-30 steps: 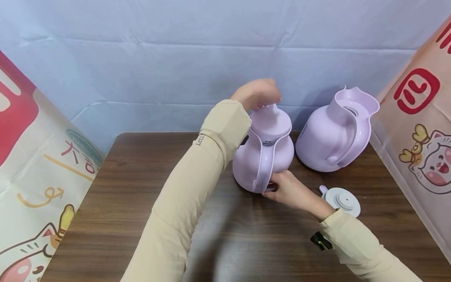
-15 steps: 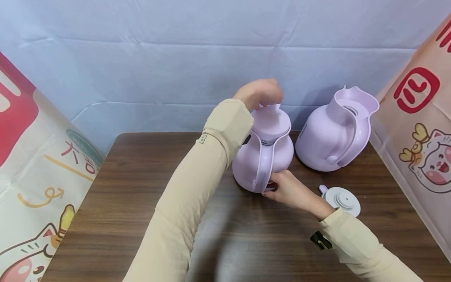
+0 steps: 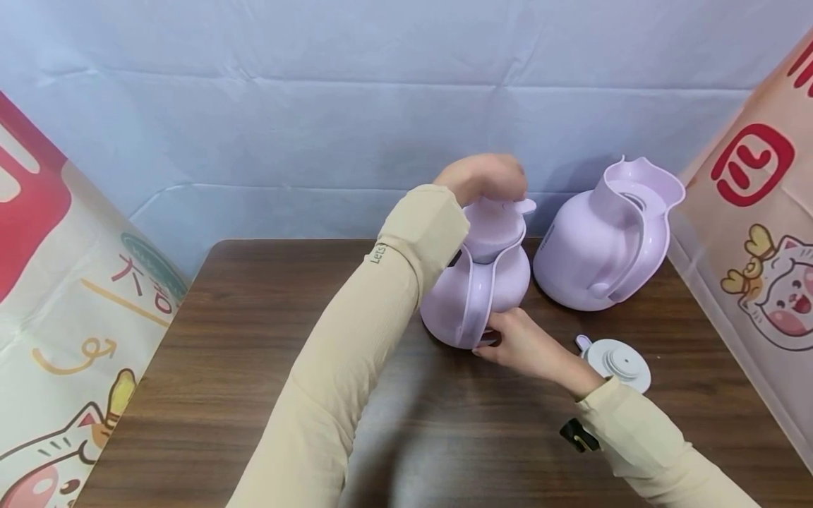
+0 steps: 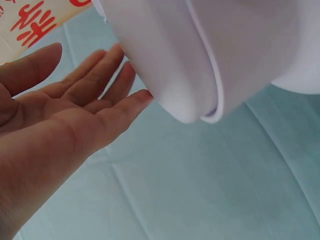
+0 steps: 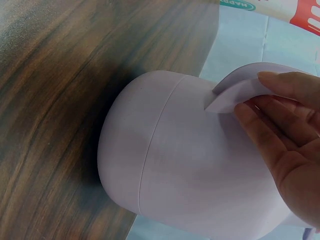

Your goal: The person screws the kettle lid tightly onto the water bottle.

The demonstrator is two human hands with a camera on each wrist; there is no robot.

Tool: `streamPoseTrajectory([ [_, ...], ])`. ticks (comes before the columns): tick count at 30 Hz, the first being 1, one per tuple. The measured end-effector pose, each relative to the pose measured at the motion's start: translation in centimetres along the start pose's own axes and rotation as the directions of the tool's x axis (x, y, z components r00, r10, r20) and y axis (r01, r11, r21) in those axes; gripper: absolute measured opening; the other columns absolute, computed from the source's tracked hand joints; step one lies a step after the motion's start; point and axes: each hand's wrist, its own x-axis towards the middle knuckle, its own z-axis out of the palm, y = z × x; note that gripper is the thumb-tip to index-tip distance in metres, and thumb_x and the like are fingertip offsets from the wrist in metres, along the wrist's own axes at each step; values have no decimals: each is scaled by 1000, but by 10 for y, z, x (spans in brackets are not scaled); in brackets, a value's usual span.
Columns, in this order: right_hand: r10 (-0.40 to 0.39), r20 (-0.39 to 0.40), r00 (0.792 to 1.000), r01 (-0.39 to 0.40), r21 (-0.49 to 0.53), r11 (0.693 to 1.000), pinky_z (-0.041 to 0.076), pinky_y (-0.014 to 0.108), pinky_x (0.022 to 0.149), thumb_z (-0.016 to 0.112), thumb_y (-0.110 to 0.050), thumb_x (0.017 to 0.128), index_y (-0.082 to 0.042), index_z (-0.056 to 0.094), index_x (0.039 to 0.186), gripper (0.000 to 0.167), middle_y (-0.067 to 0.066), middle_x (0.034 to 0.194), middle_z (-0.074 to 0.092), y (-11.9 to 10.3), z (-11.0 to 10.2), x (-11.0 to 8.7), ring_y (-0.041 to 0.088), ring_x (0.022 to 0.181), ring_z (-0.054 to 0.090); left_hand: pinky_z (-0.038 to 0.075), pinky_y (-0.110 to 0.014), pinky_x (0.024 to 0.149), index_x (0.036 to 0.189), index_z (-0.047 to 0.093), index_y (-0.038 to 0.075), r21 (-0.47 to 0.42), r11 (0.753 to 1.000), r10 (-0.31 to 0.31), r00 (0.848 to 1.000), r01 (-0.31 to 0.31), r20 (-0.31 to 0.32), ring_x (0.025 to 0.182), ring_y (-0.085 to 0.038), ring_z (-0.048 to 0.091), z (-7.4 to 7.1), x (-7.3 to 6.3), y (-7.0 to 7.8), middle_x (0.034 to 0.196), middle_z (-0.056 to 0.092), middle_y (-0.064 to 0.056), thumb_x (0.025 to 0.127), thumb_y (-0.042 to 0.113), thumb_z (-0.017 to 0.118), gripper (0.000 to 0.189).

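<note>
Two lilac thermos jugs are on the table; the nearer thermos jug [image 3: 444,310] stands upright with its handle toward me. Its lid [image 3: 492,229] sits in the mouth, and the lid's small tab points right. Over the lid is my left hand [image 3: 485,178], palm down. In the left wrist view the fingers of my left hand [image 4: 75,110] are extended, fingertips at the lilac edge, thumb apart. My right hand [image 3: 521,339] holds the low part of the handle [image 3: 478,303]. In the right wrist view my right hand [image 5: 295,135] pinches that handle between thumb and fingers.
The second thermos jug [image 3: 584,247] stands lidless to the right, close beside the first. A separate lid [image 3: 617,363] lies underside up on the wooden table [image 3: 279,317], near my right wrist. A pale blue cloth [image 3: 317,141] hangs behind; printed cloths flank both sides.
My left hand has shifted slightly right, turning the lid clockwise; its tab swung from the back to the right and the front marking moved out of sight. My right hand stays on the handle.
</note>
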Motion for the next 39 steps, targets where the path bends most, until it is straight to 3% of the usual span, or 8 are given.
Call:
streamPoseTrajectory([
  [2,-1,3,1000,1,3,1000,50,28,62,75,4,64,-3,63,80,20,2,75,64,0,0,0,16,70,61,33,-20,70,80,46,10,7,1000,13,1000,-13,17,83,-12,40,1,0,1,84,38,0,92,13,37,15],
  [5,2,10,1000,-2,5,1000,50,28,62,74,4,64,-3,63,80,20,2,75,64,-1,0,0,16,71,61,35,-18,76,104,56,10,-9,1000,19,999,-19,44,93,-11,43,3,0,2,100,47,0,93,12,38,22],
  [7,5,16,1000,-5,12,1000,50,29,62,74,4,65,-2,64,80,20,2,75,64,-2,-1,0,16,71,61,35,-17,82,121,54,13,-29,1000,14,998,-12,59,102,-9,43,4,-1,4,116,48,2,94,14,41,31],
  [9,6,22,1000,-6,23,1000,50,29,62,74,4,66,-2,63,81,20,2,76,64,-2,-2,0,15,71,61,34,-16,85,129,50,15,-48,999,15,997,-12,72,108,-8,42,5,-1,5,125,47,5,93,14,44,37],
  [18,3,19,1000,-3,13,1000,49,28,61,74,3,65,-3,63,79,19,0,73,63,-2,-1,1,13,69,60,34,-14,81,119,57,11,-59,997,49,993,-42,106,103,-6,46,8,-4,10,113,57,4,90,10,51,30],
  [23,-2,9,1000,2,9,1000,49,28,61,74,4,64,-4,63,79,19,0,73,63,0,0,0,13,68,60,34,-14,84,119,58,10,-35,997,72,991,-68,116,103,-4,47,6,-7,9,110,60,4,92,8,44,30],
  [29,3,20,1000,-3,8,1000,49,28,61,74,3,65,-4,63,79,19,0,73,63,-1,-1,0,13,68,59,32,-25,96,123,55,8,-56,996,81,984,-73,161,107,-4,49,5,-8,9,117,60,0,95,5,32,36],
  [39,27,43,999,-27,14,1000,49,30,62,74,1,67,-3,64,80,18,1,74,63,-2,-5,1,15,69,59,35,-22,89,122,56,9,18,995,91,985,-95,144,104,-5,47,7,-9,10,113,60,2,94,7,38,33],
])
